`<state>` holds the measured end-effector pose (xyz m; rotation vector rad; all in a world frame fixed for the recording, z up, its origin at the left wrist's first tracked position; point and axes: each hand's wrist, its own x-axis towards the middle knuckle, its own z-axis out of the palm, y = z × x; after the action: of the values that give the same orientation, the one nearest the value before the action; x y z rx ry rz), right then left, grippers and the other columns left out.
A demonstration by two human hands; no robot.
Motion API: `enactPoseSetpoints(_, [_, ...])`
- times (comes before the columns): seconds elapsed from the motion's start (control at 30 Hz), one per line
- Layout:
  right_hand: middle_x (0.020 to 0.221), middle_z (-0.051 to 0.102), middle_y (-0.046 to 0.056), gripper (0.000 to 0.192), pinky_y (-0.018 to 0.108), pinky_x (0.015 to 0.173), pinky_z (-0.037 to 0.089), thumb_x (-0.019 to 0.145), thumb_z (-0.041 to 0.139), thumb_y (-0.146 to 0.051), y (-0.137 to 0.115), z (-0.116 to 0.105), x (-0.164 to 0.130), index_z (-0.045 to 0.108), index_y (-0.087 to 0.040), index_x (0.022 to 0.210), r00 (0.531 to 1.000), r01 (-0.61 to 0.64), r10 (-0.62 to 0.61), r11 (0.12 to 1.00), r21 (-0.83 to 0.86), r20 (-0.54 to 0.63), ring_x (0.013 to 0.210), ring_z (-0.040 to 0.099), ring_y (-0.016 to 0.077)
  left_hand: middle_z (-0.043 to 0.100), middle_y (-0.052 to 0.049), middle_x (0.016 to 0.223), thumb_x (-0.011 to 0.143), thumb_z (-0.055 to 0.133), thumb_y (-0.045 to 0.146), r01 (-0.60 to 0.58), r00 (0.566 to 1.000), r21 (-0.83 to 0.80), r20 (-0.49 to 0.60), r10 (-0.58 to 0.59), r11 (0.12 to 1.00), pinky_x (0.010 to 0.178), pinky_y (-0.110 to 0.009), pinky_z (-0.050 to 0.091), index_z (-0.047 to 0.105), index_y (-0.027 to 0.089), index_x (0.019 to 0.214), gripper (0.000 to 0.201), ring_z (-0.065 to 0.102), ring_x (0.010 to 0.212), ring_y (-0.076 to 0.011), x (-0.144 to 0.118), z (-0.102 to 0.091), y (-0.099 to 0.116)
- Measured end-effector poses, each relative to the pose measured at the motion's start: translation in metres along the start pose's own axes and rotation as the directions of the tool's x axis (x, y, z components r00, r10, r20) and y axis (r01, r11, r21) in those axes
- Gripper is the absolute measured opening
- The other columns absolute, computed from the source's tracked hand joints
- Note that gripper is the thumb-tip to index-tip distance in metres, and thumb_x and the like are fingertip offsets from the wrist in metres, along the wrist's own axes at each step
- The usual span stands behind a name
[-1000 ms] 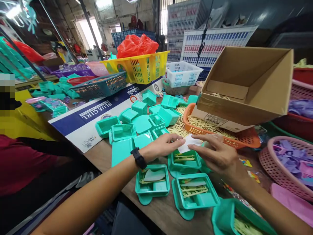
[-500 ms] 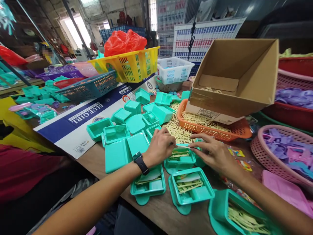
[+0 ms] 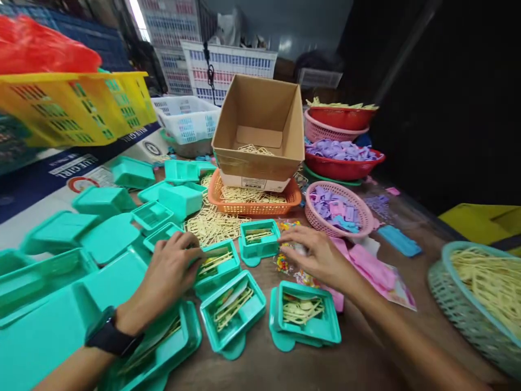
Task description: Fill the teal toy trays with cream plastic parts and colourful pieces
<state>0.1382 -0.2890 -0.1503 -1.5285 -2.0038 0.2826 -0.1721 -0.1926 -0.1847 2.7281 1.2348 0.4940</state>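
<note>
My left hand (image 3: 173,271) is closed, its fingers bent at the left side of a small teal box (image 3: 222,279) that holds pale yellow sticks. Whatever its fingertips grip is hidden. My right hand (image 3: 319,255) is open, fingers apart over clear packets of coloured beads (image 3: 283,263). Just left of it stands another teal box (image 3: 260,250) with pale sticks inside. Closer to me are a teal box (image 3: 252,320) with sticks and a white slip, and a further teal box (image 3: 331,326) with sticks. A partly covered teal box (image 3: 191,339) sits under my left wrist.
A cardboard box (image 3: 260,165) rests on an orange basket (image 3: 228,206) of pale pieces. Empty teal boxes (image 3: 103,201) crowd the left. To the right are a pink basket (image 3: 366,220) of purple pieces, pink pouches (image 3: 370,266) and a green basket (image 3: 448,293) of pale sticks.
The view has swung to the right. My hands, which were together holding a thin white slip over a teal box, have moved apart; my right hand is now at the bead packets.
</note>
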Motion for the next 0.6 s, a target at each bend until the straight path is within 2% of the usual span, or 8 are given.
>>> enactPoseSetpoints(0.13, [0.104,0.076,0.007,0.021,0.039,0.079,0.057,0.092,0.055,-0.029,0.046,-0.033,-0.053,0.074,-0.021,0.097,0.942,-0.334,0.292,0.873,-0.356,-0.167,0.093,0.072,0.0258,0.067,-0.008,0.093,0.092,0.053,0.026,-0.014,0.999,-0.017,-0.032,0.014,1.0,0.074,-0.039,0.042,0.075,0.022,0.079,0.026,0.059,0.089,-0.0271,0.005,-0.003,0.002])
enactPoseSetpoints(0.23, [0.112,0.074,0.009,0.022,0.037,0.069,0.056,0.085,0.059,-0.026,0.072,-0.037,-0.08,0.073,-0.021,0.101,0.939,-0.319,0.336,0.755,-0.573,-0.079,0.093,0.071,0.0277,0.067,-0.009,0.095,0.095,0.051,0.029,-0.057,0.992,-0.078,-0.114,0.047,0.995,0.076,-0.041,0.046,0.074,0.02,0.084,0.027,0.058,0.088,-0.0262,0.004,-0.009,0.018])
enactPoseSetpoints(0.33, [0.096,0.075,0.01,0.021,0.038,0.068,0.055,0.086,0.052,-0.025,0.075,-0.034,-0.092,0.072,-0.021,0.09,0.96,-0.243,0.279,0.762,-0.6,-0.035,0.085,0.07,0.0276,0.068,-0.008,0.095,0.097,0.05,0.028,-0.114,0.985,-0.183,-0.151,0.086,0.977,0.079,-0.041,0.049,0.072,0.02,0.084,0.027,0.059,0.089,-0.0249,-0.001,-0.014,0.044])
enactPoseSetpoints(0.4, [0.09,0.075,0.01,0.025,0.04,0.073,0.055,0.089,0.048,-0.031,0.064,-0.037,-0.096,0.071,-0.022,0.087,0.953,-0.298,0.229,0.82,-0.49,-0.197,0.085,0.07,0.0279,0.069,-0.008,0.101,0.098,0.052,0.028,-0.137,0.981,-0.279,-0.169,0.092,0.95,0.085,-0.041,0.052,0.072,0.02,0.09,0.022,0.061,0.096,-0.0246,-0.01,-0.015,0.067])
enactPoseSetpoints(0.43, [0.09,0.075,0.009,0.026,0.04,0.074,0.056,0.089,0.051,-0.038,0.056,-0.04,-0.098,0.071,-0.022,0.089,0.915,-0.359,0.245,0.856,-0.372,-0.319,0.085,0.07,0.0278,0.069,-0.008,0.106,0.097,0.054,0.027,-0.144,0.981,-0.336,-0.171,0.09,0.931,0.089,-0.041,0.053,0.071,0.021,0.097,0.019,0.062,0.101,-0.0244,-0.017,-0.013,0.08])
enactPoseSetpoints(0.5, [0.092,0.076,0.008,0.036,0.038,0.072,0.059,0.082,0.063,-0.053,0.037,-0.046,-0.103,0.071,-0.023,0.099,0.775,-0.467,0.41,0.884,0.001,-0.482,0.085,0.071,0.027,0.066,-0.009,0.123,0.096,0.059,0.028,-0.151,0.985,-0.472,-0.144,0.093,0.868,0.1,-0.04,0.053,0.065,0.023,0.121,0.025,0.061,0.116,-0.0236,-0.032,-0.006,0.108])
enactPoseSetpoints(0.53, [0.092,0.076,0.007,0.046,0.037,0.07,0.06,0.075,0.071,-0.058,0.026,-0.047,-0.105,0.071,-0.023,0.105,0.709,-0.496,0.537,0.84,0.218,-0.458,0.083,0.071,0.0266,0.062,-0.009,0.134,0.096,0.061,0.028,-0.141,0.988,-0.541,-0.123,0.088,0.829,0.106,-0.039,0.052,0.058,0.025,0.133,0.038,0.058,0.125,-0.023,-0.041,-0.001,0.122])
enactPoseSetpoints(0.6, [0.092,0.077,0.008,0.068,0.035,0.069,0.062,0.062,0.083,-0.059,0.006,-0.044,-0.112,0.067,-0.022,0.117,0.641,-0.535,0.738,0.627,0.567,-0.211,0.08,0.072,0.026,0.049,-0.009,0.153,0.095,0.064,0.031,-0.094,0.995,-0.659,-0.077,0.057,0.746,0.118,-0.041,0.044,0.036,0.028,0.152,0.063,0.047,0.142,-0.0232,-0.058,0.015,0.149])
